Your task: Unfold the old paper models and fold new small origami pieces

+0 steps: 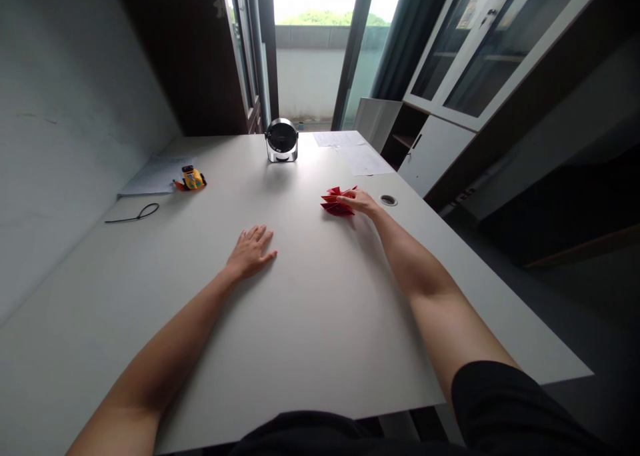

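My right hand (pixel 361 201) reaches over the right half of the white table (pixel 300 323), its fingers closed on a red folded-paper piece (pixel 336 203) with several pointed flaps. The fingers cover part of the paper, and its underside is hidden, so I cannot tell whether it rests on the table or is slightly raised. Flat on the tabletop, nearer to me and further left, lies my left hand (pixel 250 252). Its fingers are stretched out and it holds nothing.
A round black-and-silver device on a stand (pixel 281 140) is at the far edge. Papers (pixel 367 159) lie at the back right, beyond a round cable hole (pixel 388 201). At left are a yellow-and-black object (pixel 193 177), a paper sheet (pixel 153 176) and a black cable tie (pixel 135 217).
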